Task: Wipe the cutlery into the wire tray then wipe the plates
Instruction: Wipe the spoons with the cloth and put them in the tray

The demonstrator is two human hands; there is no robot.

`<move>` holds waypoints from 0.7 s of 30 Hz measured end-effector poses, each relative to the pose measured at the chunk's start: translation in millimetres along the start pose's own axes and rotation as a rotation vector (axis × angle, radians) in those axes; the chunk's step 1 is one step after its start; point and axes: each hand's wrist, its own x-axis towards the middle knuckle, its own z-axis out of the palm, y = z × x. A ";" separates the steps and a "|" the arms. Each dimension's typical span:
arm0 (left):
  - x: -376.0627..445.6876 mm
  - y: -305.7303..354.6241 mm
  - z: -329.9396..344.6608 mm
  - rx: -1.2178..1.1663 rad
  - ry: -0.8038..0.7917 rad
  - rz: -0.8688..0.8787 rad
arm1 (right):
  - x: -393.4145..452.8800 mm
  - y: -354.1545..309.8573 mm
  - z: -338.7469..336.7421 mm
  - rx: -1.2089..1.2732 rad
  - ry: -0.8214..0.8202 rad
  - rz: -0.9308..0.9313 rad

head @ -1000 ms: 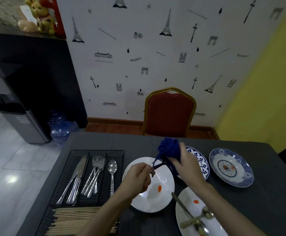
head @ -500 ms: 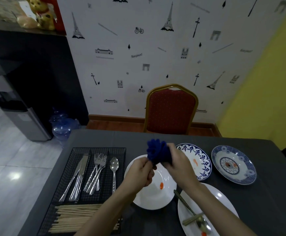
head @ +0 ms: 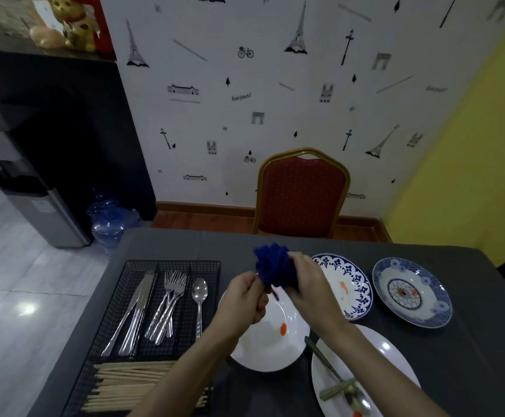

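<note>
- Wiping cutlery: right hand point(head: 308, 284) clamped round cloth point(head: 274, 266), left hand point(head: 245, 299) pinched on a thin utensil, type unclear.
- Held over white plate point(head: 271, 347), beside tray point(head: 173, 266).
- Next, probably: drop piece in tray, fetch spoons point(head: 347, 389) from near plate point(head: 395, 356).

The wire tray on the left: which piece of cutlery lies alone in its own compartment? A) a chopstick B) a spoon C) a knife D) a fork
B: in the wire tray, a single spoon lies alone in the right-hand slot, while the forks are bunched in the middle slot, the knives share the left one, and the chopsticks are piled in the near section.
</note>
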 end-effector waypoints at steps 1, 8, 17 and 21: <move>-0.3 -1.6 0.0 0.007 0.010 0.001 | 2.5 3.8 -1.1 -0.004 -0.004 0.023; -6.7 -29.9 -25.5 0.141 0.197 0.134 | 19.6 44.4 -18.4 0.018 0.115 0.336; 12.7 -130.6 -98.4 0.737 0.508 -0.075 | 0.0 46.2 21.4 0.070 -0.054 0.409; 16.6 -142.0 -97.4 0.885 0.470 -0.079 | -8.3 44.9 35.1 0.109 -0.109 0.406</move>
